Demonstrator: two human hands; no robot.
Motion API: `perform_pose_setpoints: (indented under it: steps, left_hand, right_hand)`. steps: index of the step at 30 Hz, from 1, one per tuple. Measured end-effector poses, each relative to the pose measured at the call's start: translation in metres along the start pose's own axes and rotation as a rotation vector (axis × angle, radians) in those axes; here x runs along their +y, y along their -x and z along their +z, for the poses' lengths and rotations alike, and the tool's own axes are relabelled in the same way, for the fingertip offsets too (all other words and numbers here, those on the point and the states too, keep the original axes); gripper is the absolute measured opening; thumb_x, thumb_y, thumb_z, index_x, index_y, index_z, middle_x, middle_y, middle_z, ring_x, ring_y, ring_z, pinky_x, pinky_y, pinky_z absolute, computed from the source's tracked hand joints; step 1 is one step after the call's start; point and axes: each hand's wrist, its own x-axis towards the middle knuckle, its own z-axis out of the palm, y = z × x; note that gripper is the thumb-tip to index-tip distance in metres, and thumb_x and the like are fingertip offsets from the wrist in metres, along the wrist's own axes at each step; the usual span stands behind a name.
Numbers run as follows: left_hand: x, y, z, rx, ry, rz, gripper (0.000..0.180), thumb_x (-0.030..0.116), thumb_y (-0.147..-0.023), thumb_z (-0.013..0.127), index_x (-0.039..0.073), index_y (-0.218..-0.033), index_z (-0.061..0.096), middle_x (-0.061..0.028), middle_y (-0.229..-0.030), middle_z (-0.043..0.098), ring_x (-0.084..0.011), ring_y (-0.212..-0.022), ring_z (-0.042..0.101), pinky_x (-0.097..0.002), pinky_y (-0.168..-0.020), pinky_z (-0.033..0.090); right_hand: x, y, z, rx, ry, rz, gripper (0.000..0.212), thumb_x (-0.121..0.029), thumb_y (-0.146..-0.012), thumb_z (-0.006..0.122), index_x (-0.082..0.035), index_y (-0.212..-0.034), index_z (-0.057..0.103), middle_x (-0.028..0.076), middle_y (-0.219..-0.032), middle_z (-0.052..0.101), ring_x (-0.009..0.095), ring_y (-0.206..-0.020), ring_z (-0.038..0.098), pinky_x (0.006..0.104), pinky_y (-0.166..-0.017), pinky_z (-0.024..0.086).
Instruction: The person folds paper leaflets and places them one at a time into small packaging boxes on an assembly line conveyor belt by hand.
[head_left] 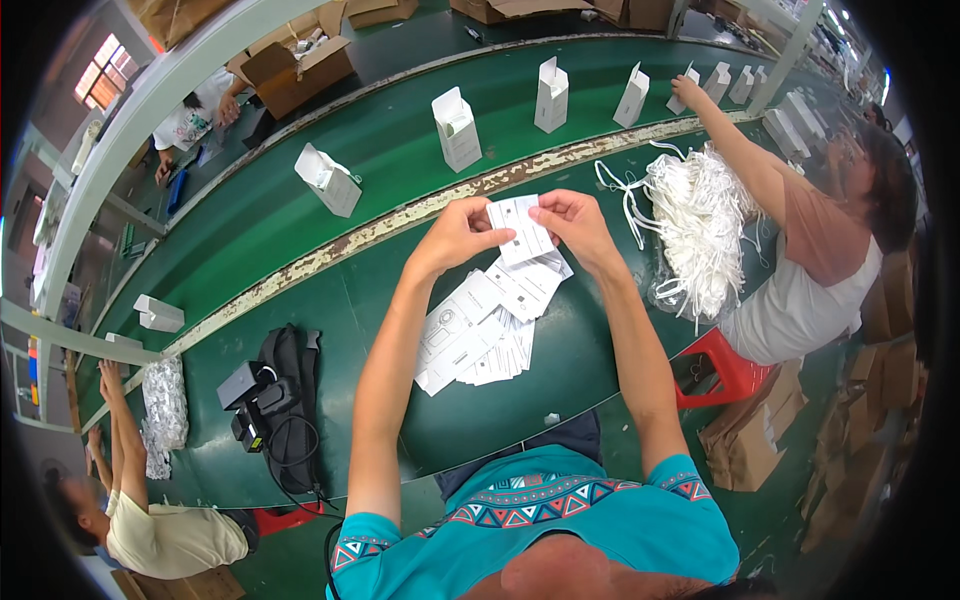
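A small white printed leaflet (518, 232) is held up between my two hands over the green table. My left hand (458, 235) pinches its left edge with the thumb on top. My right hand (578, 228) grips the upper right corner between thumb and fingers. Just below lies a loose, overlapping pile of white leaflets (470, 325), some with line drawings. Past my hands, several white open-topped boxes stand on the green conveyor belt; the nearest are an open box (458, 135) and a tilted box with raised flaps (330, 185).
A heap of white cords (700, 220) lies right of the leaflets. Left are a black strap with devices (285, 390) and a clear plastic bundle (165, 405). A chipped rail (390, 215) edges the belt. Co-workers sit at both sides; one's hand (688, 90) touches a box.
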Motion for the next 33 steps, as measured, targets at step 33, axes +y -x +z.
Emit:
perform_pose_setpoints:
  steps: [33]
  left_hand:
    - [-0.004, -0.009, 0.005, 0.148, 0.511, -0.064, 0.020, 0.008, -0.093, 0.072, -0.004, -0.109, 0.067, -0.0150, -0.099, 0.075, -0.0180, -0.087, 0.073, -0.0291, -0.071, 0.065]
  right_hand:
    - [0.001, -0.002, 0.010, 0.091, -0.277, 0.032, 0.025, -0.007, -0.097, 0.065, 0.004, -0.120, 0.068, 0.006, -0.091, 0.069, 0.007, -0.070, 0.060, 0.0206, -0.058, 0.046]
